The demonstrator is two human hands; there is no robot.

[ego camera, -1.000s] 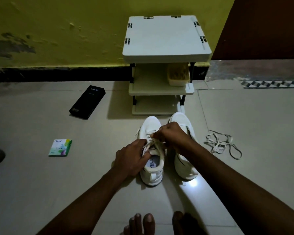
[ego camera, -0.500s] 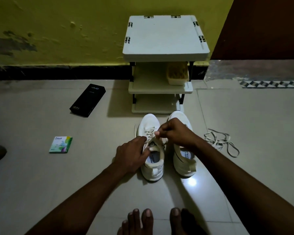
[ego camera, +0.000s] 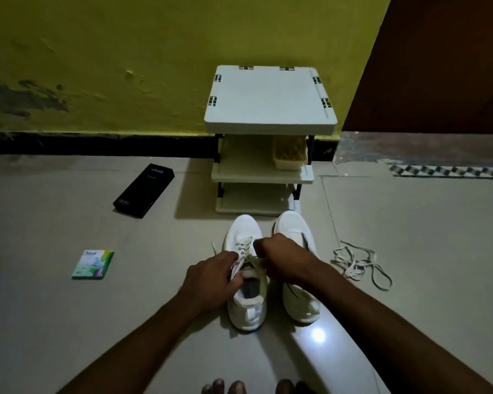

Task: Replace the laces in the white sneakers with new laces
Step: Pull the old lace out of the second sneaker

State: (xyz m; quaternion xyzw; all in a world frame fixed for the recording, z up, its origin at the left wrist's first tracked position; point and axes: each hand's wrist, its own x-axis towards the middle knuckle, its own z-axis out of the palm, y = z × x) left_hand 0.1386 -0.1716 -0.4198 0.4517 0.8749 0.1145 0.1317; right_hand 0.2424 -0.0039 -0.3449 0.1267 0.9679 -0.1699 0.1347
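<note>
Fingers (ego camera: 230, 255) of our left hand (ego camera: 211, 280) curl on the throat of the left sneaker (ego camera: 248, 311), thumb against its tongue. Our right hand (ego camera: 285, 260) has its fingers bunched tight, pinching the lace (ego camera: 246, 247) just above the eyelets. The right sneaker (ego camera: 295, 230) stands touching beside it, partly under our right wrist, both toes pointing at the white rack (ego camera: 268, 100). We see loose laces (ego camera: 359, 265) tangled on the floor near the right sneaker, and a black box (ego camera: 144, 190) and green packet (ego camera: 93, 264) well apart on the left
</note>
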